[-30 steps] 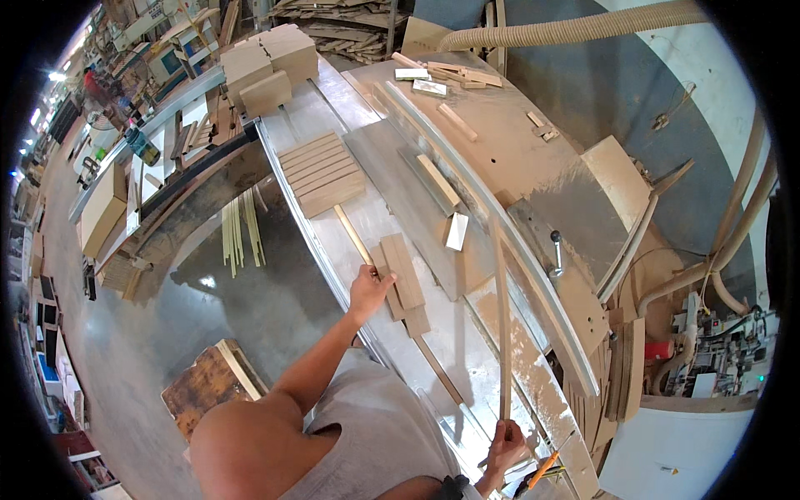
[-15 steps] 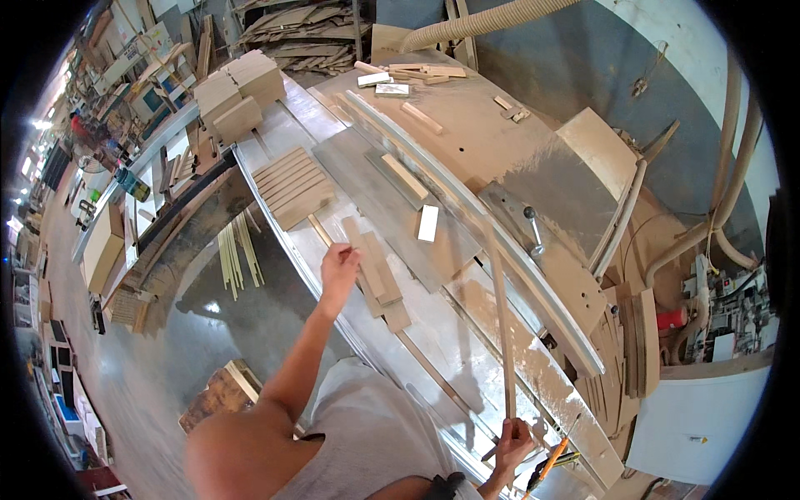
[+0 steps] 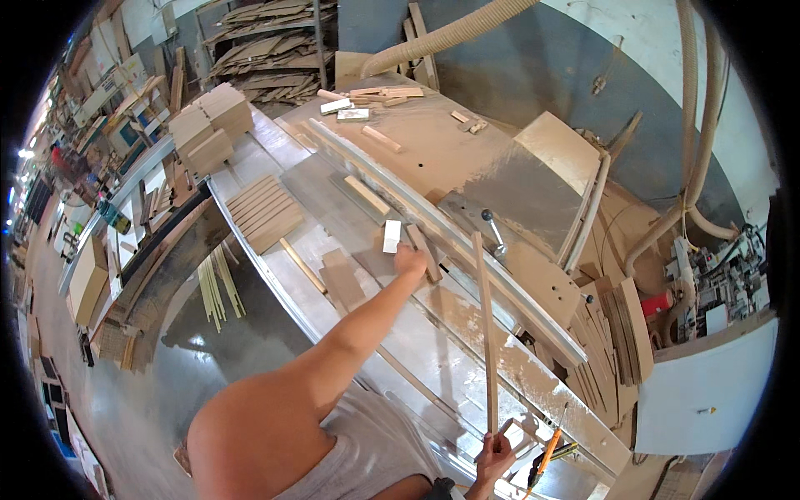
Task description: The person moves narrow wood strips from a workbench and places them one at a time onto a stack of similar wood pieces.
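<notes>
My left hand [image 3: 411, 261], reaching across the metal saw table [image 3: 379, 337], is closed on a short brown wood piece [image 3: 424, 252] near the long fence [image 3: 454, 250]. Just left of those fingers lies a white block [image 3: 392, 237]. My right hand [image 3: 497, 457], low in view, grips the near end of a long thin wooden strip [image 3: 486, 333] that slants up toward the fence. A flat brown board [image 3: 342, 281] and a narrow light stick [image 3: 303, 265] rest nearer my body. Beside my right hand is an orange-handled tool [image 3: 546, 458].
Grooved wood pieces [image 3: 265, 212] and stacked blocks [image 3: 210, 125] occupy the table's far left. Beyond the fence are a crank handle [image 3: 494, 233], loose offcuts [image 3: 382, 138] and sawdust. A ribbed hose [image 3: 450, 37] hangs above. Thin strips [image 3: 218, 287] stand left of the table.
My left hand has moved right and away from me, taking one brown piece from beside the other board toward the fence. My right hand still holds the strip. The view has shifted slightly.
</notes>
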Action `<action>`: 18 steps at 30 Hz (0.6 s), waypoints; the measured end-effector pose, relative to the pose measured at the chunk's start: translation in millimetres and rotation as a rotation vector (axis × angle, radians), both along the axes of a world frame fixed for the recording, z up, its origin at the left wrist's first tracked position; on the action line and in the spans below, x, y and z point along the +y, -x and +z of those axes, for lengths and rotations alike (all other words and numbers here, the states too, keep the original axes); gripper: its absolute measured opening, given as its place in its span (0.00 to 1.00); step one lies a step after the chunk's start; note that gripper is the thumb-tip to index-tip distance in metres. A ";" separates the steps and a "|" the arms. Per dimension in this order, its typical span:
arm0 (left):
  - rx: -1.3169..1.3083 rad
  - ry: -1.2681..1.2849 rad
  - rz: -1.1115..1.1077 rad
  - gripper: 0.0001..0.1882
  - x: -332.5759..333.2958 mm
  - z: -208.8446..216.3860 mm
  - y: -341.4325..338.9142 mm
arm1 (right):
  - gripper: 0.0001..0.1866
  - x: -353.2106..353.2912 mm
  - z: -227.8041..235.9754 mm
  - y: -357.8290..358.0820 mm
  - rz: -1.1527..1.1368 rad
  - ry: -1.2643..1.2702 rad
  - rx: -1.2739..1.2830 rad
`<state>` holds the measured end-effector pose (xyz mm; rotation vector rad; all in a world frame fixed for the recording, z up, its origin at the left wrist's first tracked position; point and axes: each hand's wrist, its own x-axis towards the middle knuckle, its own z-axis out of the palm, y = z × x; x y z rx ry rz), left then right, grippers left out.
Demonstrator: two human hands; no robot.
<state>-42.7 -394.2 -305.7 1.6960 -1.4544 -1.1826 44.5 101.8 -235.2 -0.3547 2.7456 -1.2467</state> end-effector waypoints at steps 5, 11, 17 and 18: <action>0.048 0.106 -0.361 0.26 24.9 8.4 -12.7 | 0.18 14.4 -4.7 -19.4 -0.044 -0.025 -0.054; 0.598 -0.270 -0.182 0.35 24.4 2.8 24.6 | 0.19 -2.6 43.0 -9.6 -0.008 -0.085 -0.057; 0.699 -0.359 -0.158 0.20 2.5 18.6 51.1 | 0.16 26.6 35.7 13.0 0.054 -0.132 -0.034; 0.726 -0.376 -0.201 0.18 -3.5 18.2 50.1 | 0.14 26.4 40.5 15.0 0.062 -0.163 -0.023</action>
